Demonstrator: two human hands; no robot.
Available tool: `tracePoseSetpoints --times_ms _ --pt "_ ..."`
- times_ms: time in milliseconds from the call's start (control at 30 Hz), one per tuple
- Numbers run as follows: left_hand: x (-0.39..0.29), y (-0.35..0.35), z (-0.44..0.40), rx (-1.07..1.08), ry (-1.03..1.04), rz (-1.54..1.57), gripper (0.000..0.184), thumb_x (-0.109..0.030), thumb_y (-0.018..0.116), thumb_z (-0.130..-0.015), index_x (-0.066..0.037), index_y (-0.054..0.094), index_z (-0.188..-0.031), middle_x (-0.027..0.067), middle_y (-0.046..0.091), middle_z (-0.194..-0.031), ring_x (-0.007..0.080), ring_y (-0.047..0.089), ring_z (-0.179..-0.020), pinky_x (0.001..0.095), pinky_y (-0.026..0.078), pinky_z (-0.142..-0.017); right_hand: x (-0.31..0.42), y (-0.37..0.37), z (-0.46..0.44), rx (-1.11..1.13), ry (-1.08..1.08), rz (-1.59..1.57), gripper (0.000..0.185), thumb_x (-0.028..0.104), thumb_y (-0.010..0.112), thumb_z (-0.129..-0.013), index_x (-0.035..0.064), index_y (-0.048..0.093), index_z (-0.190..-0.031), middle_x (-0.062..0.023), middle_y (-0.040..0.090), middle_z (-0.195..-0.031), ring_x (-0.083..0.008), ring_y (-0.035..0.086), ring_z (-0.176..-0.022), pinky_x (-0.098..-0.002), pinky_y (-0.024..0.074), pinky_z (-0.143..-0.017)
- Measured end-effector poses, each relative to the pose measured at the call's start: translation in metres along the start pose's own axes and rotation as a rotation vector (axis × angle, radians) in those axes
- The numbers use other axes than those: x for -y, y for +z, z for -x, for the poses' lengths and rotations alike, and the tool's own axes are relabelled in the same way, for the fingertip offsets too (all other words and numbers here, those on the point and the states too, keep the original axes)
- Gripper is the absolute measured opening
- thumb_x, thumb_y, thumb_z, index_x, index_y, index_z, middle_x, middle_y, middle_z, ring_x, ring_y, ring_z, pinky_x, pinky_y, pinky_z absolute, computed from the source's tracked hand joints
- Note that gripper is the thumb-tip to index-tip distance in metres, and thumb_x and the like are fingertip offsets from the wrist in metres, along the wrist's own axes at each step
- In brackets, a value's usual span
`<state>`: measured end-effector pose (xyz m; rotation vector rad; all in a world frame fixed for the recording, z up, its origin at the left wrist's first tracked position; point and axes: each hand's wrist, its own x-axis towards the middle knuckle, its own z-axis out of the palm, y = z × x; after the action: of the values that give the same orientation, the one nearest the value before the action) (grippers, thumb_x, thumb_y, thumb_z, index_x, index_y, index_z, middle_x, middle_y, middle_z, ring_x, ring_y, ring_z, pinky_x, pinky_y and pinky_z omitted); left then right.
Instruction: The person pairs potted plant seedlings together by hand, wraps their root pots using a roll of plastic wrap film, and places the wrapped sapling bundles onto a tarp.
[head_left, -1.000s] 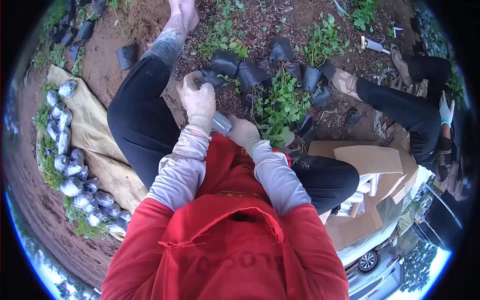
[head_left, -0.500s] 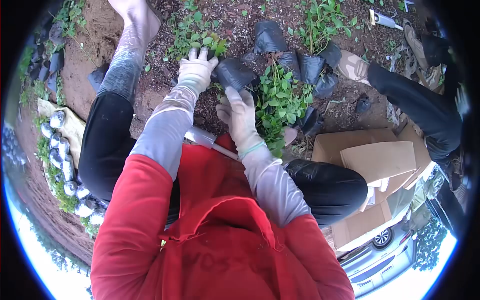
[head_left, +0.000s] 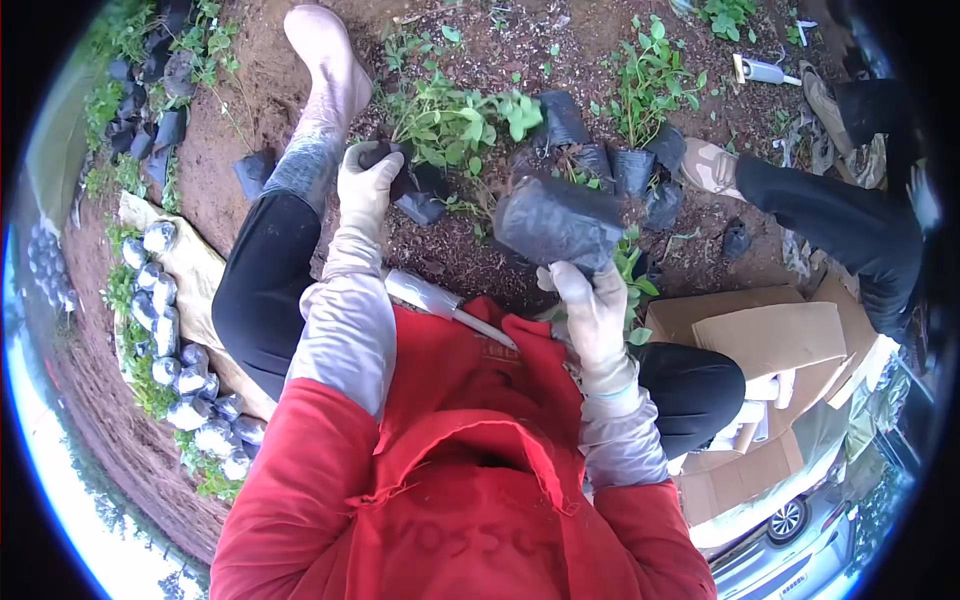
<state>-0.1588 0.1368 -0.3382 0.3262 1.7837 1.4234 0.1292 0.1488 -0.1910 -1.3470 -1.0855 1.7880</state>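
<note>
My right hand [head_left: 592,318], in a pale glove, is closed on the lower edge of a black plastic seedling bag [head_left: 555,222]. The bag is raised and tilted, its far end toward the leafy seedlings [head_left: 460,120]. On the left, my gloved left hand [head_left: 366,190] has its fingers curled round a dark seedling bag [head_left: 376,154], which they partly cover. Beside it another black bag [head_left: 420,207] lies on the soil. A roll of clear film [head_left: 424,293] with a white handle rests across my lap.
More black seedling bags [head_left: 632,172] stand ahead on the right. A cardboard box [head_left: 770,335] with white rolls sits by my right knee. Another person's shoe [head_left: 712,165] and a film roll [head_left: 765,72] are beyond. Silver-wrapped bundles [head_left: 190,380] lie left on a tan sheet [head_left: 210,300].
My right hand has lifted the black bag and carried it to the right. My left hand has left the foliage and closed on a dark bag. The view has shifted.
</note>
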Motion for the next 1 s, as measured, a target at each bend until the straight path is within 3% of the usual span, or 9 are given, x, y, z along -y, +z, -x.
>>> tracePoseSetpoints --times_ms 33,200,333,600,633,667,800,900,1000 --pt "-0.043 0.01 0.026 -0.101 0.007 0.252 0.031 -0.006 0.073 -0.08 -0.001 0.056 -0.107 0.0056 0.064 -0.091 0.0129 0.062 -0.074 0.0267 0.054 -0.069 -0.013 -0.001 0.0 0.217 -0.382 0.54 0.02 0.012 0.063 -0.083 -0.0005 0.062 -0.099 -0.0146 0.065 -0.089 -0.0302 0.062 -0.085 -0.038 0.0492 -0.077" --pt "-0.075 0.011 0.064 0.028 -0.044 0.389 0.034 -0.009 0.074 -0.081 -0.004 0.056 -0.109 0.0037 0.063 -0.095 0.0125 0.061 -0.081 0.0276 0.052 -0.073 -0.101 0.024 -0.007 0.225 -0.235 0.993 0.015 0.013 0.06 -0.079 0.0006 0.052 -0.078 -0.0223 0.056 -0.091 -0.0417 0.057 -0.085 -0.0483 0.0476 -0.076" --pt "-0.044 -0.001 0.081 0.066 -0.048 0.283 0.038 -0.012 0.076 -0.08 -0.003 0.056 -0.111 0.004 0.063 -0.099 0.0129 0.06 -0.086 0.0271 0.049 -0.081 -0.128 0.037 -0.024 0.442 0.005 1.326 0.018 0.019 0.059 -0.079 0.0048 0.061 -0.09 -0.0205 0.058 -0.102 -0.0393 0.063 -0.087 -0.0484 0.0518 -0.078" --pt "-0.024 0.02 0.087 0.095 -0.128 0.308 0.042 -0.013 0.077 -0.079 -0.002 0.055 -0.114 0.0063 0.062 -0.105 0.0142 0.06 -0.091 0.0292 0.05 -0.082 -0.101 0.007 -0.07 0.566 -0.279 0.785 0.017 0.02 0.054 -0.086 0.0053 0.06 -0.093 -0.0195 0.061 -0.078 -0.0366 0.062 -0.086 -0.0454 0.048 -0.076" --pt "-0.022 0.024 0.086 0.085 -0.126 0.316 0.043 -0.013 0.077 -0.079 -0.002 0.055 -0.114 0.0061 0.062 -0.105 0.014 0.06 -0.091 0.029 0.05 -0.083 -0.047 0.012 -0.086 0.461 0.045 0.718 0.014 0.018 0.056 -0.085 0.0063 0.06 -0.094 -0.0184 0.062 -0.082 -0.0367 0.061 -0.084 -0.0448 0.0485 -0.076" --pt "-0.022 0.029 0.083 0.076 -0.117 0.325 0.043 -0.014 0.077 -0.079 -0.003 0.055 -0.114 0.0059 0.061 -0.105 0.0139 0.059 -0.091 0.0288 0.049 -0.083 -0.057 -0.001 -0.12 0.252 -0.415 0.958 0.016 0.016 0.056 -0.085 0.008 0.058 -0.098 -0.0175 0.062 -0.09 -0.0337 0.063 -0.081 -0.0437 0.0492 -0.075" --pt "-0.028 0.042 0.084 0.152 -0.11 0.309 0.045 -0.015 0.077 -0.08 -0.002 0.053 -0.116 0.0061 0.061 -0.104 0.0126 0.059 -0.09 0.0271 0.049 -0.083 -0.014 -0.018 -0.216 0.36 -0.413 1.912 0.08 0.014 0.067 -0.074 0.0314 0.033 -0.145 -0.0107 0.028 -0.15 -0.0341 0.031 -0.136 -0.0539 0.0305 -0.106" --pt "-0.026 0.055 0.083 0.153 -0.132 0.264 0.043 -0.01 0.076 -0.079 -0.002 0.054 -0.116 0.0054 0.062 -0.102 0.0109 0.058 -0.087 0.0249 0.049 -0.079 -0.019 -0.013 -0.26 0.674 -0.295 2.093 0.086 0.015 0.069 -0.073 0.0341 0.029 -0.147 -0.0092 0.014 -0.158 -0.0344 0.017 -0.144 -0.0576 0.0181 -0.113" --pt "-0.027 0.069 0.088 0.181 -0.179 0.309 0.043 -0.007 0.076 -0.078 -0.003 0.055 -0.115 0.0047 0.062 -0.1 0.0097 0.058 -0.085 0.0242 0.05 -0.077 -0.022 0.005 -0.28 0.656 -0.036 1.942 0.064 0.014 0.067 -0.076 0.031 0.048 -0.135 -0.0085 0.027 -0.151 -0.0347 0.027 -0.14 -0.0541 0.0317 -0.109"
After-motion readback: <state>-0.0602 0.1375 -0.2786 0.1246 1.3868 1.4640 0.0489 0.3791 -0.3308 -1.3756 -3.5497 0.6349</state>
